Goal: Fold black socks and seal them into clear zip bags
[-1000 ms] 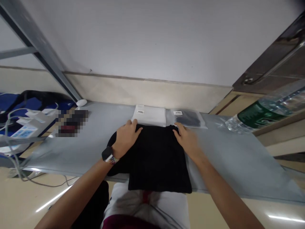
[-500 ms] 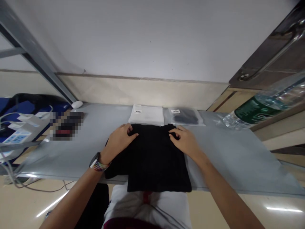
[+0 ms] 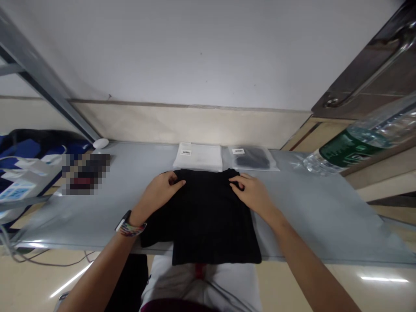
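A black cloth garment (image 3: 211,221) lies on the grey table, partly folded, its lower edge hanging over the front. My left hand (image 3: 162,190) rests at its upper left, thumb and fingers curled on the fabric. At the upper right corner my right hand (image 3: 251,193) pinches a bit of the black cloth. Behind the garment lie a white packet with a label (image 3: 204,157) and, to its right, a clear bag with dark contents (image 3: 251,159).
On the grey table (image 3: 308,216), a clear bottle with a green label (image 3: 351,149) is at the right. A blurred dark object (image 3: 87,171) and a small white round item (image 3: 100,143) are at the left. White plugs and cables (image 3: 24,182) are beyond the metal frame.
My left hand has shifted slightly left and down, with the left part of the cloth. My right hand has hardly moved. The view has shifted a little.
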Tool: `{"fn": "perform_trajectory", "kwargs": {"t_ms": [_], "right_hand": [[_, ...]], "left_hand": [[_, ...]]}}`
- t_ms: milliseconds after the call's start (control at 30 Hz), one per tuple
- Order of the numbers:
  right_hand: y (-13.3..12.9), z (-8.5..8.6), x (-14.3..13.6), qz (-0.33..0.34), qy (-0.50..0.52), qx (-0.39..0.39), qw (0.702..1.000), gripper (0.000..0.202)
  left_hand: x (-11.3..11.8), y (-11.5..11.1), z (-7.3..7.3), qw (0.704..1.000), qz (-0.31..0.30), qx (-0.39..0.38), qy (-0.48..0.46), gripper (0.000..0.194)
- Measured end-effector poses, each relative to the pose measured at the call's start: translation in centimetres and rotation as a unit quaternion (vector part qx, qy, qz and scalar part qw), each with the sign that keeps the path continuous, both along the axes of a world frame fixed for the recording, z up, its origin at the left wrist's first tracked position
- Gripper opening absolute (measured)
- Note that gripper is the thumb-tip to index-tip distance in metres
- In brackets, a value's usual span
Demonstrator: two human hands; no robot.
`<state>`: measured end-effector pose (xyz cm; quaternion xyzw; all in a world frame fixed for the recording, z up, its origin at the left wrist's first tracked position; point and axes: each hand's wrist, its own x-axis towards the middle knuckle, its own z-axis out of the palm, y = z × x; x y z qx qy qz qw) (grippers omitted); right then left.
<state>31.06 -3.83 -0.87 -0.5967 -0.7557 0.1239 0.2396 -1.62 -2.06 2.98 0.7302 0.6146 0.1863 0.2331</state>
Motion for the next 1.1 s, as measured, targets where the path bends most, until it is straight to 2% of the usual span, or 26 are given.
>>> {"fn": "perform_trajectory", "kwargs": {"t_ms": [133,267,400,467,533,600,633,733,833,933,1000,1033,1100], "right_hand": [[0.0,0.0,-0.1,0.001,0.009,-0.004,1.000,0.026],[0.1,0.2,-0.1,-0.002,0.006,-0.010,1.000,0.028],[-1.1,1.3,-1.1,-0.040,-0.007,0.030,0.999,0.027],[-2.8,2.1,-2.7,-0.057,-0.007,0.094,0.994,0.026],[-4.9,2.9,-5.3,-0.020,0.010,0.140,0.990,0.023],[-6.7,3.4,-8.4,0.030,0.015,0.136,0.990,0.021],[-7.4,3.5,-10.0,0.038,0.006,0.124,0.992,0.025],[-8.0,3.6,-13.7,0.013,-0.017,0.101,0.995,0.041],[-7.4,3.8,-15.4,-0.010,-0.003,0.100,0.995,0.036],[-6.9,4.2,-15.0,-0.005,0.055,0.069,0.996,0.022],[-6.8,4.2,-14.0,0.002,0.144,0.031,0.989,0.014],[-6.8,4.0,-13.4,0.001,0.206,0.008,0.978,0.010],[-6.6,3.3,-12.0,-0.017,0.347,-0.044,0.937,0.008]], "left_hand": [[0.0,-0.8,0.4,0.999,-0.012,0.026,-0.023,0.035],[0.2,-1.3,0.1,0.999,0.006,0.002,-0.033,0.032],[0.5,-1.1,0.0,0.995,0.038,-0.022,-0.086,0.049],[0.6,-1.0,0.3,0.991,0.024,-0.037,-0.126,0.050],[0.8,-1.0,0.8,0.987,0.005,-0.044,-0.153,0.049],[1.0,-1.1,1.4,0.986,-0.002,-0.040,-0.164,0.047],[1.1,-1.2,1.6,0.985,-0.003,-0.037,-0.167,0.045],[1.3,-1.5,2.2,0.984,-0.012,-0.029,-0.177,0.036],[1.3,-1.9,2.7,0.984,-0.001,-0.024,-0.177,0.032],[1.5,-2.3,3.4,0.974,0.008,-0.054,-0.219,0.036],[1.7,-2.5,3.7,0.960,-0.014,-0.068,-0.271,0.039],[1.9,-2.6,3.7,0.954,-0.032,-0.062,-0.292,0.040],[2.4,-2.6,3.5,0.949,-0.078,-0.020,-0.306,0.041]]}}
